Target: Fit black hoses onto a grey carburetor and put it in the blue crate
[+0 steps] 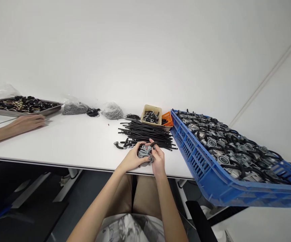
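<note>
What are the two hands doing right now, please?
Left hand: closed on the grey metal part.
Right hand: pinching a black hose on that part.

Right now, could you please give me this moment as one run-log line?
left hand: holds metal part | right hand: pinches black hose on it | hose pile behind | blue crate right

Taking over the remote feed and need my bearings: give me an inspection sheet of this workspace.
Surface: white table, parts spread along it.
Job's things: grey metal part with a black hose, held by both hands; pile of black hoses behind it.
Clutter: blue crate of similar parts at right; beige box; orange basket; bagged parts; metal tray.
Grippers: left hand and right hand grip the part.
Cables: nothing seen.
Surroundings: white wall; another person's hand resting by the tray.
</note>
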The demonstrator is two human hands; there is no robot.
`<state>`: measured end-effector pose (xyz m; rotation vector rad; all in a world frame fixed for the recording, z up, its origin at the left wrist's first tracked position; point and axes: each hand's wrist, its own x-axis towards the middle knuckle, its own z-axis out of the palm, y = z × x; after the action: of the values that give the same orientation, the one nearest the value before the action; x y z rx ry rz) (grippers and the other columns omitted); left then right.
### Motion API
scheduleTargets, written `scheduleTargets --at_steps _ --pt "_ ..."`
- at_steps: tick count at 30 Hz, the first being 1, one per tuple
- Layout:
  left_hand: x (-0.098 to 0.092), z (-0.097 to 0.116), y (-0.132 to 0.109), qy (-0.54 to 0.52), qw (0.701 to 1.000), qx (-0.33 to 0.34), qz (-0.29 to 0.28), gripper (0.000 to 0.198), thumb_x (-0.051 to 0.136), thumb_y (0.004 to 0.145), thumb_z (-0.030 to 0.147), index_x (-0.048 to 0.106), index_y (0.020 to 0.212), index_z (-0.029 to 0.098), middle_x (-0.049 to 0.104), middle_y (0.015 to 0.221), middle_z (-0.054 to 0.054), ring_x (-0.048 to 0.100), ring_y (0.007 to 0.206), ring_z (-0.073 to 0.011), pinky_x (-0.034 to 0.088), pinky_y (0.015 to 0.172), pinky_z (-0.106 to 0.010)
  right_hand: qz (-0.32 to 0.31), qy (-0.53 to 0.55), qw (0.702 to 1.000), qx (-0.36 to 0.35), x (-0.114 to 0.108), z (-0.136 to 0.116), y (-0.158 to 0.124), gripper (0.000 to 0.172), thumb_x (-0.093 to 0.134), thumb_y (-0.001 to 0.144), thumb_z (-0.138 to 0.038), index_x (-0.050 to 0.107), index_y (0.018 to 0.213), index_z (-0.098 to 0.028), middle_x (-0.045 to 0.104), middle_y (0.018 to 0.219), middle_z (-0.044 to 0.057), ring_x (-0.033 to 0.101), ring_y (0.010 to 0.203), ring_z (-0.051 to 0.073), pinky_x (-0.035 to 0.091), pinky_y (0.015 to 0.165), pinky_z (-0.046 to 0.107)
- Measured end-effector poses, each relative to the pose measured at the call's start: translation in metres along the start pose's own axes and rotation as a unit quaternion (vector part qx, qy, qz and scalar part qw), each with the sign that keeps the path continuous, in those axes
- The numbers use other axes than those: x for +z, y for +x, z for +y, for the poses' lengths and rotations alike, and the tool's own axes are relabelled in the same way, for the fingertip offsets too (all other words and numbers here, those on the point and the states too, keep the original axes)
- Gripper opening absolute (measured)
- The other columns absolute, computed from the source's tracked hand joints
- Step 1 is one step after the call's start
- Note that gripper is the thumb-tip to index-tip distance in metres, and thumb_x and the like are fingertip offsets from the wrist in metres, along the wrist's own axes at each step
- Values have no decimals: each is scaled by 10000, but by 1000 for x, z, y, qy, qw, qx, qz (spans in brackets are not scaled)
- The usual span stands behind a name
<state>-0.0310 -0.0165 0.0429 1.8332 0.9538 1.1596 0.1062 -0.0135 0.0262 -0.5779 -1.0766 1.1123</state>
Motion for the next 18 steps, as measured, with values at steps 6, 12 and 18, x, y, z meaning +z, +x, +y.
scheduleTargets --at_steps 6,12,18 --pt "3 -4 0 7 1000 -1 15 618 730 737 404 457 1259 218 633 1214 -76 623 1045 -216 494 903 -340 40 6 999 19 0 2 3 437 724 735 -385 690 1141 -227 700 1079 50 629 1008 208 466 973 381" --pt "3 -2 1 4 1000 -4 15 617 728 738 413 462 1257 214 620 1255 -93 617 1072 -223 493 907 -331 73 22 997 30 0 5 6 499 801 640 -353 698 1103 -199 702 1122 77 629 1060 227 452 1012 415" --pt "3 -1 1 -5 999 -30 16 596 729 733 434 493 1235 216 647 1188 -74 624 1029 -231 491 897 -348 75 38 995 47 -1 4 7 436 823 624 -349 719 1017 -192 716 1084 77 663 956 203 500 930 368"
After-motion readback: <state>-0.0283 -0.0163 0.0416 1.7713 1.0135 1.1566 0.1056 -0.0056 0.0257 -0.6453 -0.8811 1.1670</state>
